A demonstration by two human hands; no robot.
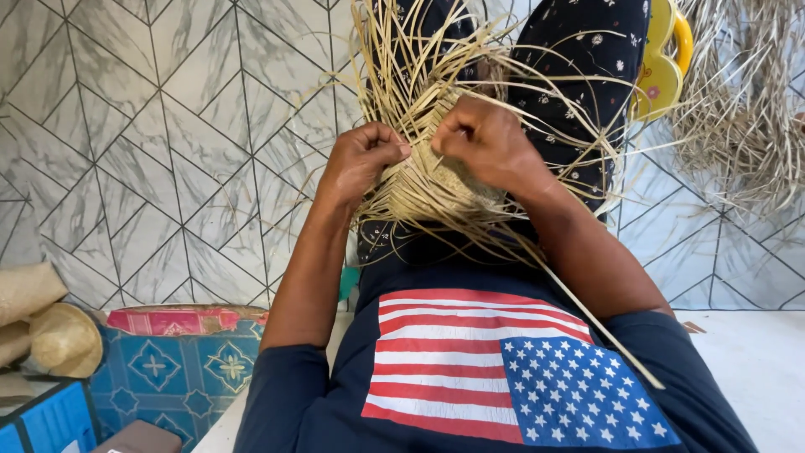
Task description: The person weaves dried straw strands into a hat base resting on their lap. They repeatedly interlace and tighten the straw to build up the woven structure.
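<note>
A partly woven piece of pale straw (pixel 429 186) rests on my lap, with long loose strands (pixel 394 59) fanning out from it in all directions. My left hand (pixel 362 155) is closed in a fist on strands at the piece's left edge. My right hand (pixel 490 143) is closed on strands at its upper right, knuckles up. The two hands sit close together, almost touching over the weave. My legs in dark flowered trousers (pixel 579 67) stretch away under the straw. One long strand (pixel 587 319) trails down across my dark shirt.
A heap of loose straw (pixel 746 109) lies at the right, with a yellow plastic object (pixel 662 71) beside my leg. At the lower left are woven straw items (pixel 59 340), a blue patterned cushion (pixel 180 373) and red cloth (pixel 172 320). The floor is grey geometric tile (pixel 151 151).
</note>
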